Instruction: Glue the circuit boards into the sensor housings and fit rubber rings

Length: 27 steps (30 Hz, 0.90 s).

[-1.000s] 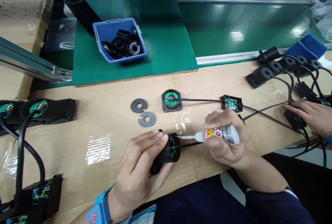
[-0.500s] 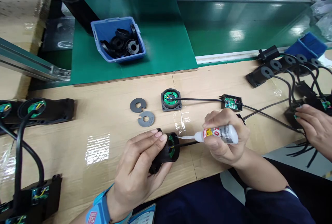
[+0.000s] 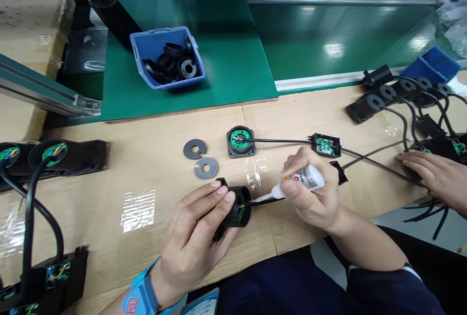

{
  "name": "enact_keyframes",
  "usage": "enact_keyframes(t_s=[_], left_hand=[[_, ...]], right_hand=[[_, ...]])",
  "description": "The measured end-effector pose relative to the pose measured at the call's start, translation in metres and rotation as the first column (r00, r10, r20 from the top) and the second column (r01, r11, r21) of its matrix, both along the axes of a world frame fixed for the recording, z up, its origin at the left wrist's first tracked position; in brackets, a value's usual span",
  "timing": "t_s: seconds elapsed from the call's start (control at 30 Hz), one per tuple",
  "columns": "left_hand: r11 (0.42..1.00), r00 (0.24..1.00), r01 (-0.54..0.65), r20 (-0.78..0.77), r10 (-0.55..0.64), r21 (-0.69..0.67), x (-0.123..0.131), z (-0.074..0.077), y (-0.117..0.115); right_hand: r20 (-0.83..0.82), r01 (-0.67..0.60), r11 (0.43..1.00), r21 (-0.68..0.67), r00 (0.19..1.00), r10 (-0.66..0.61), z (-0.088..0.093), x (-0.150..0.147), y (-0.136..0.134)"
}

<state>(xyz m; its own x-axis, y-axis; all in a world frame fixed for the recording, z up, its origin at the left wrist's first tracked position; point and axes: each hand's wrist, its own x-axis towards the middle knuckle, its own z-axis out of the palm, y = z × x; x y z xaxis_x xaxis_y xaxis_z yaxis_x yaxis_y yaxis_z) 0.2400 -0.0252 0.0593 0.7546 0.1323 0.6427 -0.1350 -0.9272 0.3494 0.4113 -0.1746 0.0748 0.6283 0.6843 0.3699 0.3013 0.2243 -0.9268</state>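
Note:
My left hand (image 3: 199, 230) grips a black round housing (image 3: 233, 217) tilted on its side, its opening facing right with a green circuit board inside. A black cable runs out of that opening to the right. In my right hand (image 3: 315, 193) is a small white glue bottle (image 3: 306, 177), its narrow nozzle pointing down-left into the housing's opening. Whether the tip touches the board cannot be made out. Just beyond lie a dark slotted ring (image 3: 194, 149) and a grey slotted ring (image 3: 206, 168). A second housing (image 3: 241, 141) sits board-up, cabled to a small black box (image 3: 325, 145).
A blue bin (image 3: 168, 83) of black round parts stands on the green board (image 3: 233, 62). Cabled black housings (image 3: 83, 159) are at the left, more housings (image 3: 365, 108) at the right. A co-worker's hand (image 3: 434, 174) rests on black boxes at the right.
My right hand has tilted the glue bottle more steeply and shifted slightly left, bringing the nozzle lower into the housing's opening. The co-worker's hand has moved left.

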Motion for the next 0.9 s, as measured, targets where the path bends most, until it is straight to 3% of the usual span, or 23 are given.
enact_keyframes(t_s=[0.13, 0.27, 0.5, 0.63, 0.8, 0.9], left_hand=[[0.997, 0.998, -0.017, -0.063, 0.013, -0.072, 0.002, -0.001, 0.000], [0.962, 0.986, -0.001, -0.158, -0.044, -0.272, 0.006, -0.002, 0.001], [0.820, 0.931, -0.007, -0.303, -0.204, -0.572, 0.008, -0.009, -0.003], [0.747, 0.912, -0.045, -0.333, -0.241, -0.663, 0.006, -0.011, -0.005], [0.712, 0.909, -0.063, -0.335, -0.249, -0.699, 0.005, -0.012, -0.006], [0.721, 0.913, -0.057, -0.328, -0.242, -0.690, 0.005, -0.013, -0.006]], right_hand=[[-0.155, 0.112, 0.991, 0.075, 0.983, -0.099, -0.003, 0.003, 0.004], [-0.324, 0.173, 0.981, 0.089, 0.936, -0.135, -0.007, 0.007, 0.012], [-0.435, -0.010, 1.000, 0.021, 0.900, 0.019, -0.007, 0.005, 0.020], [-0.425, -0.021, 0.999, -0.028, 0.905, 0.007, -0.005, 0.002, 0.021], [-0.409, -0.052, 0.998, -0.046, 0.912, 0.029, -0.004, 0.001, 0.021], [-0.394, -0.065, 0.997, -0.037, 0.918, 0.046, -0.005, 0.001, 0.021]])
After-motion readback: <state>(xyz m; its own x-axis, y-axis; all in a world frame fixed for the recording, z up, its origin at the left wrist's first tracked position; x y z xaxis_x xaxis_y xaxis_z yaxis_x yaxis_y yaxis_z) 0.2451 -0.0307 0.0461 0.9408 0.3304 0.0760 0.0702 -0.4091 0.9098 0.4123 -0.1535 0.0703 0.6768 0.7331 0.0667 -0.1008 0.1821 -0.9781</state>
